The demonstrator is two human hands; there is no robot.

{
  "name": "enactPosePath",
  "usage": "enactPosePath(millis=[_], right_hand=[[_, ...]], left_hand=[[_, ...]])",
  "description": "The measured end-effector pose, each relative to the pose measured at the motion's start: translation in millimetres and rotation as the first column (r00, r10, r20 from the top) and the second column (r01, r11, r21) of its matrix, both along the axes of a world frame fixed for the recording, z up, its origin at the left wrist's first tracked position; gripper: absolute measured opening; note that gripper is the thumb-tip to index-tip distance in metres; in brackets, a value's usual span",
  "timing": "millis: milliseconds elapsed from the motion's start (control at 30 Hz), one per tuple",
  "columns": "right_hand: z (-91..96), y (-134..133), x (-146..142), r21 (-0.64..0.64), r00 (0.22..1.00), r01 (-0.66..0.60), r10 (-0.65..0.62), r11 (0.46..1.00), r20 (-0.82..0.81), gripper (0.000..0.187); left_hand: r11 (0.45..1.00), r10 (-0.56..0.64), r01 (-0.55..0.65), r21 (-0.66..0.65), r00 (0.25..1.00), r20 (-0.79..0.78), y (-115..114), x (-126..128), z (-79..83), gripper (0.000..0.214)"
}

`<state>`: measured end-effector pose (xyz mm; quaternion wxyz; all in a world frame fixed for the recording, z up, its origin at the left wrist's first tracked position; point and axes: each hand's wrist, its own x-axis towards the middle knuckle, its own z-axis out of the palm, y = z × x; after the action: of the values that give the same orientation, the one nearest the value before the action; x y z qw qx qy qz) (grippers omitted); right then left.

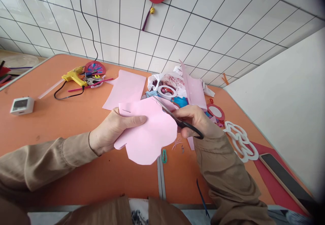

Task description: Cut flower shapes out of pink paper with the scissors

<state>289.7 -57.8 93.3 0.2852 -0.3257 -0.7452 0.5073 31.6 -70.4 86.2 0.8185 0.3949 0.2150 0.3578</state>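
Observation:
My left hand (115, 127) grips a pink paper sheet (149, 133) by its left side, thumb pressed on top. The sheet has a scalloped, partly cut outline, and a staple shows near its upper left corner. In my right hand (195, 120) is a pair of black-handled scissors (190, 127), my fingers through the handles. The blades lie along the sheet's upper right edge, pointing up and left. Whether they are fully closed I cannot make out. Behind the sheet, more pink paper (127, 86) lies on the orange table (76, 130).
A yellow glue gun (74, 76) with its cord lies at the back left, and a white box-like device (22, 106) at the far left. A plastic bag (175, 83) of craft scraps stands behind. White cut-out loops (241, 142) and a phone (284, 177) are at right.

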Motion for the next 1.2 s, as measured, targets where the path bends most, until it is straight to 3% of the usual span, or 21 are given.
enactPosePath(millis=[633, 767, 967, 1200], right_hand=[[5.6, 0, 0, 0.076, 1.0, -0.006, 0.008, 0.997, -0.018, 0.056], [4.3, -1, 3, 0.094, 1.0, -0.005, 0.003, 0.996, 0.015, 0.059], [5.2, 0, 6, 0.096, 0.998, -0.034, 0.029, 0.995, 0.055, 0.047], [5.1, 1, 11, 0.1, 0.996, -0.027, 0.018, 0.995, 0.088, 0.045]], left_hand=[[1.0, -0.015, 0.015, -0.027, 1.0, 0.004, 0, -1, 2.0, 0.024], [0.999, 0.016, -0.018, -0.035, 0.998, -0.052, 0, -2, 5.0, 0.019], [0.996, 0.068, -0.077, -0.048, 0.983, -0.173, 0, -3, 10.3, 0.037], [0.993, 0.108, -0.118, -0.029, 0.965, -0.24, 2, -4, 12.2, 0.033]])
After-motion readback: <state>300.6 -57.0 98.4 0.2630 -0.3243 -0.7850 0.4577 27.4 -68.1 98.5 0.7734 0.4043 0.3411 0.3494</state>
